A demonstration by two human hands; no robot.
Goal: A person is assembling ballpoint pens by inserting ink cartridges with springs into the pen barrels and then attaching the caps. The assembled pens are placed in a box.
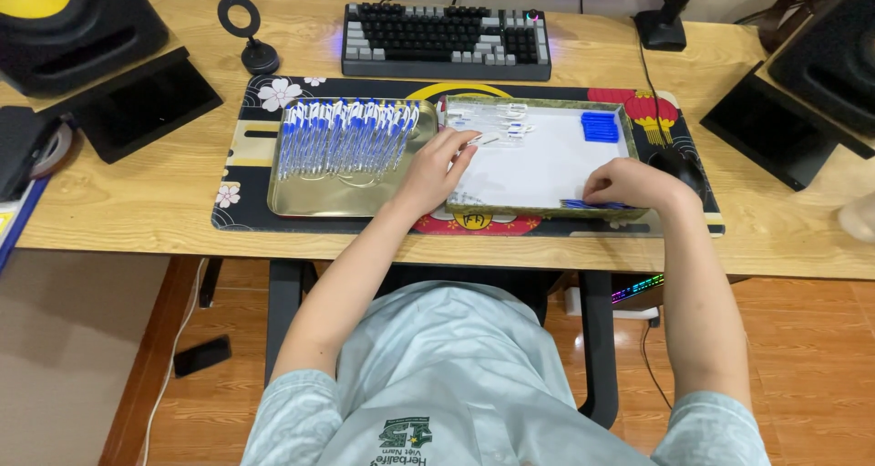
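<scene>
Head view: left hand (436, 167) is seen at frame centre, on the left edge of the white-lined tray (538, 160), fingers pinched on a small clear pen part (484, 140). Right hand (629, 183) is placed at the tray's lower right edge, fingers curled together over blue pieces (583, 204); whether one is gripped cannot be told. Gold tray (301, 197) left of centre is filled with blue-white pens (346, 136). Blue caps (599, 126) are stacked in the tray's upper right. Keyboard (447, 39) is seen at top centre.

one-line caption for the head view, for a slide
Seated person's left hand and right hand work over a white-lined tray beside a tray of blue-and-white pens.
</scene>
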